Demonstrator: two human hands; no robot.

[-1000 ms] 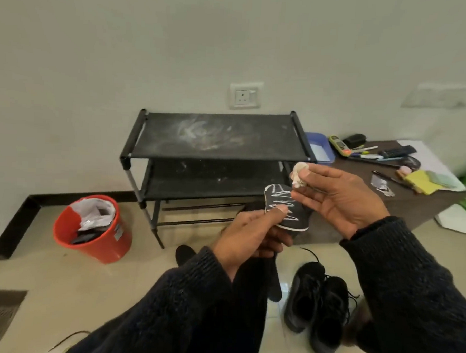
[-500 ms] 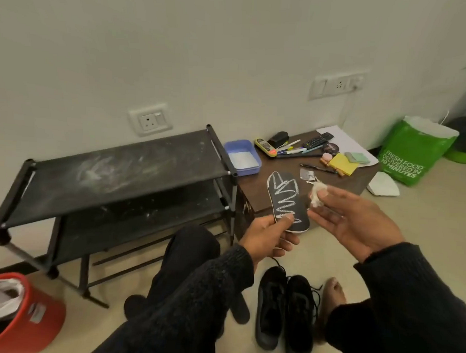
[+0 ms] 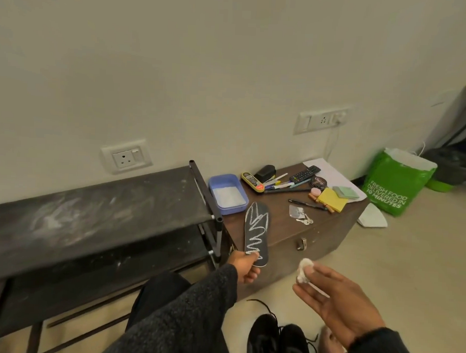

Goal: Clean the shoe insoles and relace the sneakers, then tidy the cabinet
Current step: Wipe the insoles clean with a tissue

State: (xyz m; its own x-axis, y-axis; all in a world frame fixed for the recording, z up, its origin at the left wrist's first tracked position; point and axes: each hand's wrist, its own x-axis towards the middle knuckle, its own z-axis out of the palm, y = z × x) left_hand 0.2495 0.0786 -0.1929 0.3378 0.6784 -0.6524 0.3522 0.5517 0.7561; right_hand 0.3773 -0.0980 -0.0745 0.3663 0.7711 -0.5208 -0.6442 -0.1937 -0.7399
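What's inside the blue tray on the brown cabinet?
The blue tray holds a layer of white powder across its floor; nothing else shows in it. What the powder is, and whether anything lies under it, cannot be seen.

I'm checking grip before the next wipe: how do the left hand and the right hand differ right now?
The left hand grips the heel end of the black insole, reaching out over the cabinet; the right hand pinches a small white wad, fingers mostly straight, clear of the insole. Both wear dark sleeves.
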